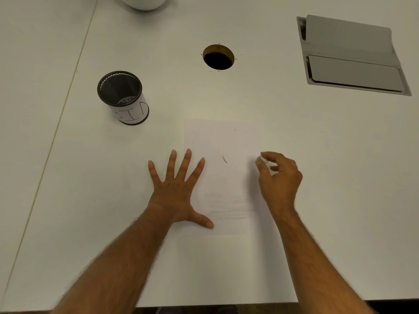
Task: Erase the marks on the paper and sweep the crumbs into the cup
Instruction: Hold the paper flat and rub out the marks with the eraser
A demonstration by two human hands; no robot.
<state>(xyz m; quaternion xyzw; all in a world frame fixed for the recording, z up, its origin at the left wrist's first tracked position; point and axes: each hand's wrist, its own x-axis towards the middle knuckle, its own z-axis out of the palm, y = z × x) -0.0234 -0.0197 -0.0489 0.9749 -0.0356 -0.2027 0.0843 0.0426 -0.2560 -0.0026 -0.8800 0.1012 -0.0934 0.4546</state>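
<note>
1. Both forearms come in from the near tabletop (317, 155) edge, L on the left, R on the right.
2. Left hand (175, 193) lies palm down, fingers (187, 159) straight & spread wide; index, middle and thumb rest on the left part of the paper (223, 182), the rest on the bare tabletop beside it.
3. Right hand (280, 177) sits at the paper's right edge, fingers curled, tips pinching a small whitish eraser (260, 159); can't tell if it touches the sheet.
4. Paper lies flat, approx. mid-tabletop, betw. the two hands. A short dark mark (224, 159) shows near its centre, a tiny speck near the top edge, faint grey lines lower down.
5. Cup (123, 98), black mesh w/ a white label reading "BIN", stands upright, well apart from the paper, up & left.
6. Beyond: a round cable hole (218, 57) and a grey hinged flap (351, 55) at far right.
</note>
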